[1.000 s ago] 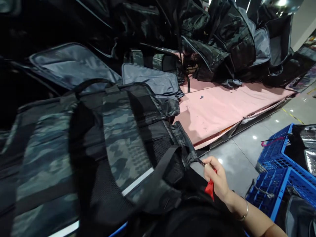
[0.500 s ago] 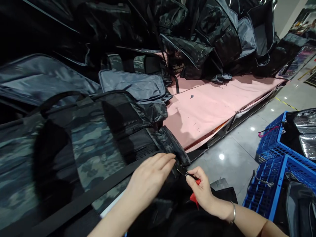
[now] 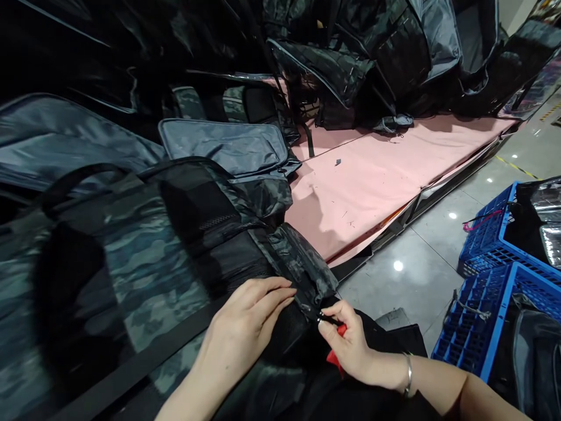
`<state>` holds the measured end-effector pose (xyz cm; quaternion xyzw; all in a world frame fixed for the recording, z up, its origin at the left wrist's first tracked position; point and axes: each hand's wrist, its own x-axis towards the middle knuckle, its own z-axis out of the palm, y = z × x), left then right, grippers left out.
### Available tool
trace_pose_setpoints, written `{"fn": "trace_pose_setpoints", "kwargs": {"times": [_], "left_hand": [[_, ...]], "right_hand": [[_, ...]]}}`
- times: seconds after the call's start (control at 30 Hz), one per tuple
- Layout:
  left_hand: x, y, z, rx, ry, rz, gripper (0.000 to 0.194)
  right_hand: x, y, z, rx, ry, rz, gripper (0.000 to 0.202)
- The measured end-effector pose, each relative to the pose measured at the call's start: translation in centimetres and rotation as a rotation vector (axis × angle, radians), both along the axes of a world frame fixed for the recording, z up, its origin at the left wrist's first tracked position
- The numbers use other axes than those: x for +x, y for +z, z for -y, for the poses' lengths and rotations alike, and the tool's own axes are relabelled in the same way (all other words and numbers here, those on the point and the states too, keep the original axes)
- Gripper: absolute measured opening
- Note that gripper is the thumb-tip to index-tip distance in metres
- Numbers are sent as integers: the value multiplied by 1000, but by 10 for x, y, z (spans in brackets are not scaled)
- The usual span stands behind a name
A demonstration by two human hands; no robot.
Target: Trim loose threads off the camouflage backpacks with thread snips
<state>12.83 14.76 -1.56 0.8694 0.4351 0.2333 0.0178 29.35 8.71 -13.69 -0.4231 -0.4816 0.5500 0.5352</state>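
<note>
A camouflage and black backpack [image 3: 153,257] lies with its straps up across the left and middle. My left hand [image 3: 245,316] rests at its near edge, fingers pressed together on dark fabric; whatever they pinch is hidden. Just to the right, my right hand [image 3: 346,339] is closed on a small black tool with a red part [image 3: 335,354]. The tool's dark tip points left at the bag's edge, close to the side pocket [image 3: 304,260]. A silver bangle [image 3: 408,374] circles my right wrist.
Pink cloth [image 3: 350,193] covers the table beyond the bag, with thread scraps on it. More dark bags [image 3: 394,52] are piled at the back, and an open grey-lined flap [image 3: 223,146] lies behind the backpack. Blue crates [image 3: 486,234] holding bags stand on the floor at right.
Both hands have shifted slightly left and down in the view. My left hand has drawn a little away from the tool, which is still in my right hand.
</note>
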Motion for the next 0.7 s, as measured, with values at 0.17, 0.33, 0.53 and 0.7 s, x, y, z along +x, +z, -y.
{"fn": "trace_pose_setpoints", "kwargs": {"times": [0.17, 0.33, 0.53, 0.7], "left_hand": [[0, 0, 1, -7, 12, 17, 20], [0, -2, 3, -5, 12, 21, 18], [0, -4, 3, -18, 21, 45, 19], [0, -5, 4, -8, 25, 28, 19]], "right_hand": [[-1, -1, 0, 9, -22, 34, 16], [2, -6, 1, 25, -12, 40, 15], [3, -3, 1, 35, -11, 69, 15], [-1, 1, -2, 39, -2, 48, 14]]}}
